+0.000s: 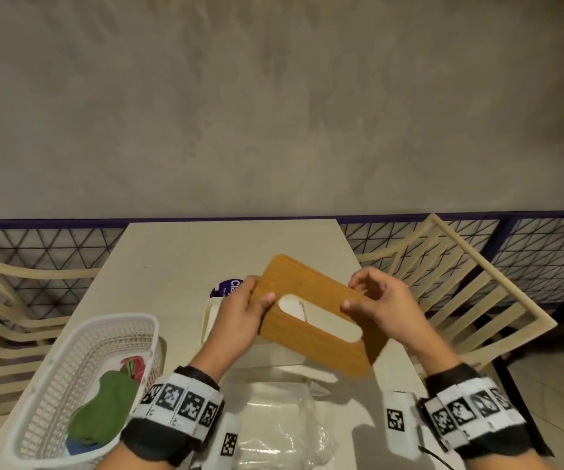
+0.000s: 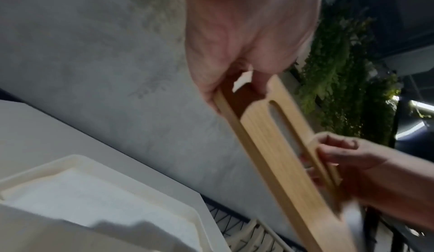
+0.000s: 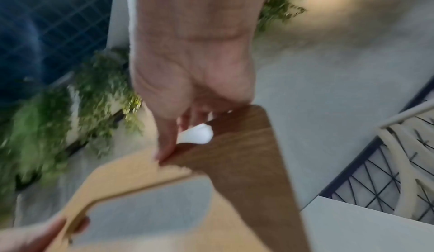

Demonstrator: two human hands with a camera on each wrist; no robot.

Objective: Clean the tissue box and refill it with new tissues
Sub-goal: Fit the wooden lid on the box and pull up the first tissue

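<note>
I hold a flat wooden tissue-box lid (image 1: 311, 313) with a long oval slot, tilted in the air above the table. My left hand (image 1: 243, 317) grips its left end, thumb on top by the slot. My right hand (image 1: 372, 300) pinches its right edge, thumb on the top face. The lid (image 2: 277, 144) shows edge-on in the left wrist view, and its slot and dark side (image 3: 234, 163) appear in the right wrist view. Under the lid stands the white box base (image 1: 211, 317), with a white sheet inside it (image 2: 94, 196). A clear plastic tissue pack (image 1: 273, 415) lies near me.
A white plastic basket (image 1: 80, 378) with green, red and blue cloths sits at the left of the white table (image 1: 172, 259). A purple round label (image 1: 229, 288) peeks out behind the lid. Cream chairs (image 1: 460, 286) stand on both sides; a wire-mesh fence runs behind.
</note>
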